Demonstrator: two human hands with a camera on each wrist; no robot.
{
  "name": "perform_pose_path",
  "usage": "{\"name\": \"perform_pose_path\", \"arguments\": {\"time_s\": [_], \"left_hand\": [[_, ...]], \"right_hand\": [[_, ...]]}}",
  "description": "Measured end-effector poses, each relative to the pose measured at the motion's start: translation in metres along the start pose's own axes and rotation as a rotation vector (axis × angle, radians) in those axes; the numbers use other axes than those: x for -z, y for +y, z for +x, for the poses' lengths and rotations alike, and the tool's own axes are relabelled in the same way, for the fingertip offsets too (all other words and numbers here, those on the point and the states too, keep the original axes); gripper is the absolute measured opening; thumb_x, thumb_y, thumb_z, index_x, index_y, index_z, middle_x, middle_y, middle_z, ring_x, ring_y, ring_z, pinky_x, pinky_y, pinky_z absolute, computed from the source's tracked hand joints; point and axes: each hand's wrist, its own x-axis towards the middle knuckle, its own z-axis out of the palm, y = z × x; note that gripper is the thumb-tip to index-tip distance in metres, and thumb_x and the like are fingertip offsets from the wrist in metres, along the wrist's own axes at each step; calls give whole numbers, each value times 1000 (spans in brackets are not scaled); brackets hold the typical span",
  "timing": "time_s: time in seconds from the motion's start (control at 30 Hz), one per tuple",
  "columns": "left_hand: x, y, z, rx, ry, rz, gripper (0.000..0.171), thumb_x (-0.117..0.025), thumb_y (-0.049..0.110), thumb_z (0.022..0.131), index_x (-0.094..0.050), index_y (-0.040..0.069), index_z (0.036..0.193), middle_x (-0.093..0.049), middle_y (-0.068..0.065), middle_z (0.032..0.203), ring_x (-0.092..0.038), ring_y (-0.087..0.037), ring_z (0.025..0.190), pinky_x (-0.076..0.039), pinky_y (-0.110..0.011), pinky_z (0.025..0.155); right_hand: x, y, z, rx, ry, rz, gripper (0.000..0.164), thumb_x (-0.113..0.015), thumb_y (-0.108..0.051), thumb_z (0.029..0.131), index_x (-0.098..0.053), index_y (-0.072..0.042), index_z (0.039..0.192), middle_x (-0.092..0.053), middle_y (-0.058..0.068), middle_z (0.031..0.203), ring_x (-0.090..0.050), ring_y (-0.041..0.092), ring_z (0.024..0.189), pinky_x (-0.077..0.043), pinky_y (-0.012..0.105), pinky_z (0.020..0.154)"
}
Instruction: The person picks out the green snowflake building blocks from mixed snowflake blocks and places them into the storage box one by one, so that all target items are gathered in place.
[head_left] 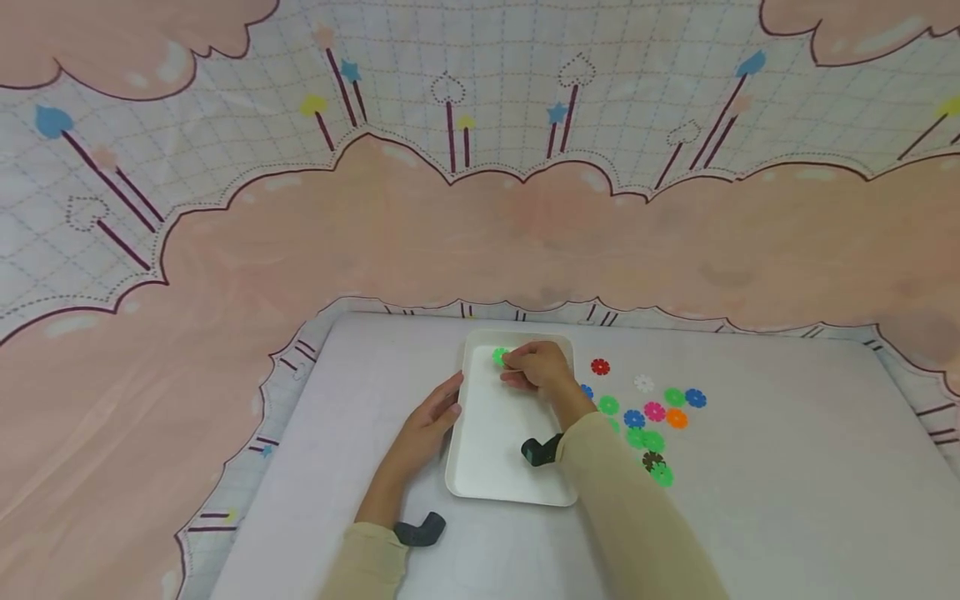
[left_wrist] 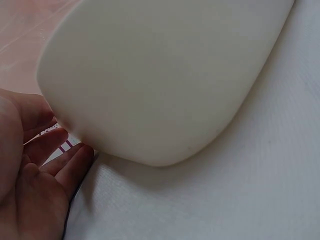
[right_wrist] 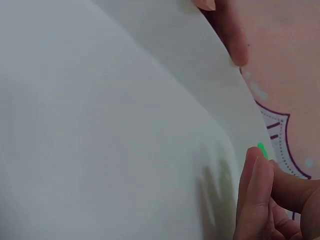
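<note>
A white rectangular tray [head_left: 512,498] lies on the table. My right hand [head_left: 542,367] is over its far part and pinches a green snowflake disc [head_left: 499,356] between thumb and fingers. In the right wrist view only a thin green edge of that disc [right_wrist: 262,149] shows past the fingertips, above the tray floor. At the tray's left side my left hand [head_left: 423,429] rests, fingers extended. The left wrist view has its fingertips [left_wrist: 86,150] against the outside of the tray wall [left_wrist: 150,155].
Right of the tray several loose snowflake discs are scattered: a red one [head_left: 600,367], a white one [head_left: 643,383], an orange one [head_left: 677,418], a pink one [head_left: 654,412], and blue, green and brown ones. My right forearm [head_left: 630,492] hides some. A patterned cloth [head_left: 480,233] hangs behind the white table.
</note>
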Motion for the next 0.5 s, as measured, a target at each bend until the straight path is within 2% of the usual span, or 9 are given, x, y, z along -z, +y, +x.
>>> {"name": "perform_pose_path", "arguments": {"time_s": [0.3, 0.5], "left_hand": [[-1, -2, 1, -13, -15, -14, 53, -54, 17, 107, -40, 24, 157, -36, 1, 165, -38, -27, 151, -38, -51, 120], [0, -3, 1, -13, -7, -9, 53, -54, 17, 106, -41, 23, 157, -38, 1, 164, -39, -27, 151, -38, -51, 120]], "right_hand": [[-15, 10, 11, -12, 98, -27, 21, -81, -15, 88, -71, -1, 101, -77, 10, 83, -72, 11, 58, -59, 21, 55], [-21, 11, 14, -20, 133, -38, 21, -83, -15, 86, -71, -2, 97, -76, 9, 79, -72, 11, 57, -58, 20, 53]]}}
